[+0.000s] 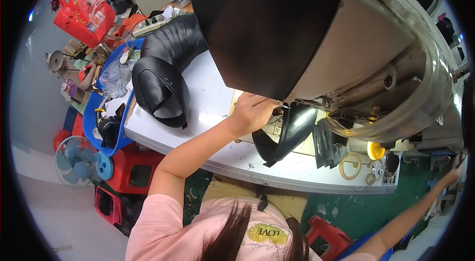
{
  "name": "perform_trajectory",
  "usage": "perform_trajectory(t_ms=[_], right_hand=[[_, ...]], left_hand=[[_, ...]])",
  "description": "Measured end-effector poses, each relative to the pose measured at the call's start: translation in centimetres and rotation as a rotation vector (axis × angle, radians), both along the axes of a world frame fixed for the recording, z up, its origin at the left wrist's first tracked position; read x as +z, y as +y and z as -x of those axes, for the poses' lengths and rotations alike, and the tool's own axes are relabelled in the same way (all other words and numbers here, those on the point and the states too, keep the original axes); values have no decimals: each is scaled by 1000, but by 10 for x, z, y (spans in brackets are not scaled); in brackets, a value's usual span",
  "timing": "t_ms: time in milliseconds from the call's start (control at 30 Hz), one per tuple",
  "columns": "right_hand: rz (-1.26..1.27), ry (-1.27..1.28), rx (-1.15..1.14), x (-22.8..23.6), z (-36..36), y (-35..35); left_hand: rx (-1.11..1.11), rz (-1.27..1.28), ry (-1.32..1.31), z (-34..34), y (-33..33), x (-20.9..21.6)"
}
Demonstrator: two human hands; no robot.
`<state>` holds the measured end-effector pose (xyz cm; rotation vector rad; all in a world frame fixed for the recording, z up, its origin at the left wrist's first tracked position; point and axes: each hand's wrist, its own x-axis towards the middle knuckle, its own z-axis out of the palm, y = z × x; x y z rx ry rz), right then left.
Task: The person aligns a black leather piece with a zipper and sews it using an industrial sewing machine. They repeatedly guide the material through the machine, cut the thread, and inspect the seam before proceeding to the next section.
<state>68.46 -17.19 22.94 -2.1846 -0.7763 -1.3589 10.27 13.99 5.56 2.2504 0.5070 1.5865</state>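
A sewing machine (368, 58) with a dark panel on its head fills the upper right. Below that panel, close to the needle area, my left hand (255, 112) has its fingers pinched together. Their tips are partly hidden, and what they hold is too small to make out. Beside them, a curved black leather piece (289, 135) lies under the machine head. Far out at the right rim, my right hand (452, 176) is stretched away with fingers closed round something thin and dark that I cannot make out.
Left on the white table (200, 105) lies a row of nested black leather pieces (166, 68). Dark flat strips (326, 147) and a tape roll (350, 166) lie right. A cluttered blue tub (91, 112), fan (76, 162) and red stool (131, 172) stand left.
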Motion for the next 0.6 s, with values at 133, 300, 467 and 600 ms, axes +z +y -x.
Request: perform_trajectory(t_ms=[133,300,467,600], right_hand=[[-13,117,503,-96,163,30],[100,127,756,-130,265,84],[83,101,727,-132,265,82],[94,114,770,-131,261,81]], left_hand=[[19,-107,-18,-2,-4,12],[-125,402,-181,-5,0,-16],[-75,7,12,4,-2,7],[23,-280,63,9,-12,20]])
